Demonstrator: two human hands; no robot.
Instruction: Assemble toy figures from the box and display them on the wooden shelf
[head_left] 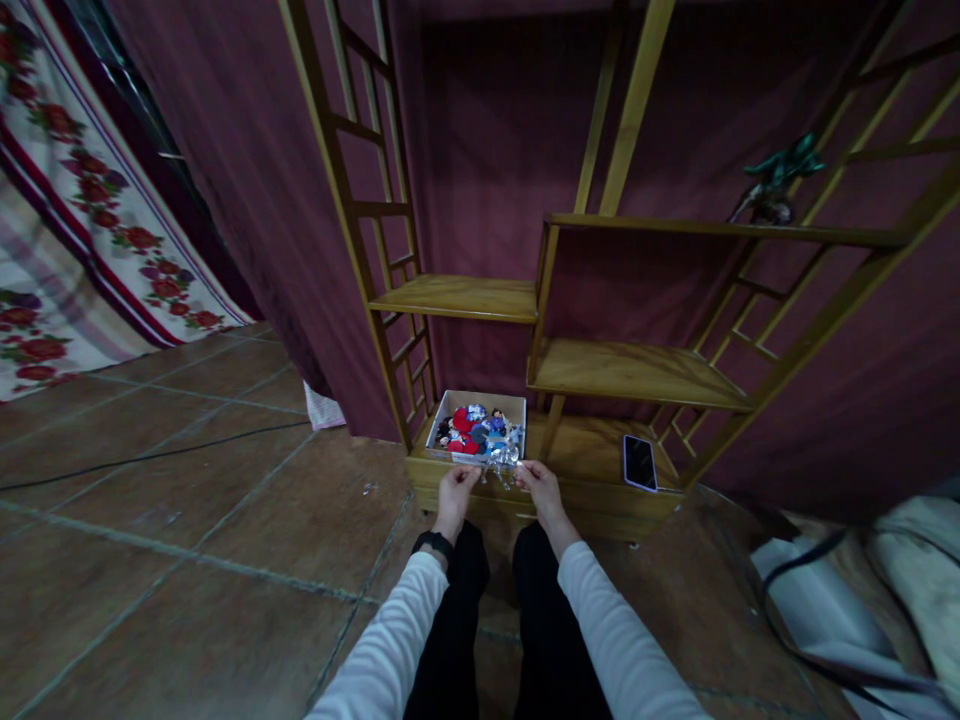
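Note:
Between my two hands is a small shiny silvery figure (502, 462) with thin dangling parts; its exact kind is too small to make out. My left hand (455, 497) pinches its left side, and my right hand (543, 492) pinches its right side. The figure hangs at the front edge of a white box (441, 410), covering part of its rim. Inside the box lie several small toy figures (480, 432) in red, blue, grey and white, heaped together. The box stands on the bottom shelf of a wooden rack.
A phone (640, 463) lies on the bottom shelf (589, 450) at the right. Above it are the middle shelf (637, 370), left shelf (465, 297) and a green-topped figurine (780, 180). A cable (150, 458) crosses the tiled floor; bags (840, 600) lie at the right.

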